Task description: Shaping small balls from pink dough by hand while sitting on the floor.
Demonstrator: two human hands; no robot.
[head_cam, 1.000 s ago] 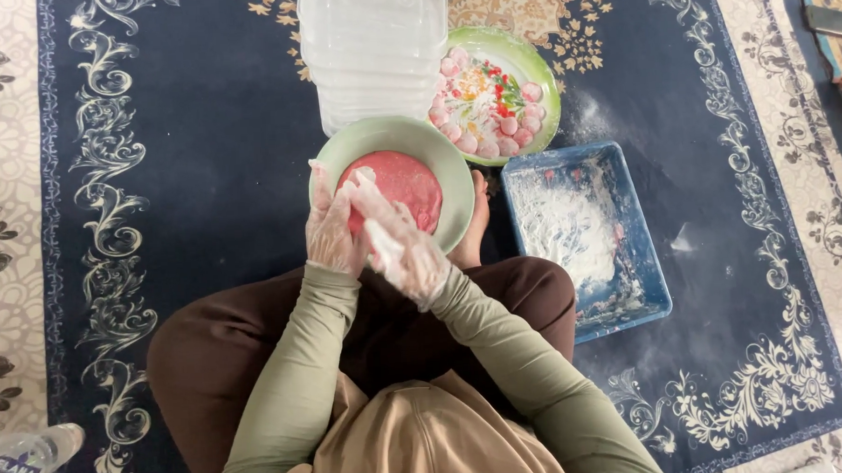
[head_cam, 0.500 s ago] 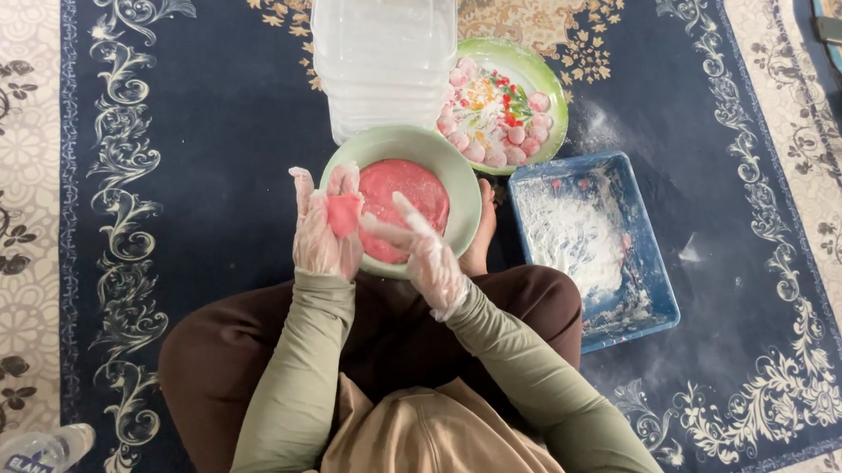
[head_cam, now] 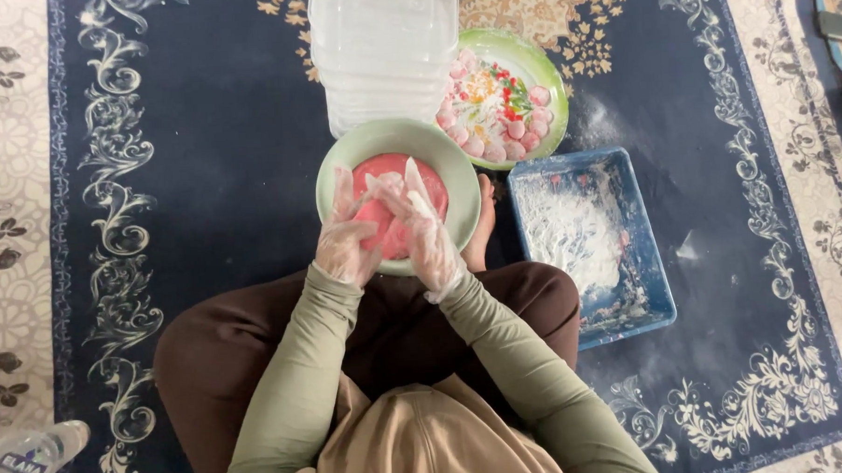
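Two hands in thin clear gloves are pressed together around a small pink lump of dough (head_cam: 381, 230), just above a pale green bowl (head_cam: 442, 156) that holds more pink dough (head_cam: 392, 168). The left hand (head_cam: 345, 237) cups the lump from one side and the right hand (head_cam: 419, 229) closes on it from the other, so the lump is squeezed between the palms. A moment ago the hands were more open, with the pink lump lying flat on the left palm; now they have come together over it and dropped lower, nearer the lap (it looks like the lump is being rolled or shaped). The bowl sits on the dark blue rug (head_cam: 204, 160), right in front of the person's crossed legs. Behind it, toward the far edge of the rug, stands a stack of clear plastic boxes (head_cam: 382, 51). Just beside the stack is a green plate (head_cam: 536, 69) full of little pink balls (head_cam: 497, 141) with some red and yellow bits in the middle. A blue tray (head_cam: 647, 285) dusted with white flour lies by the person's right knee. One clear bottle (head_cam: 27, 457) lies at the near left corner.
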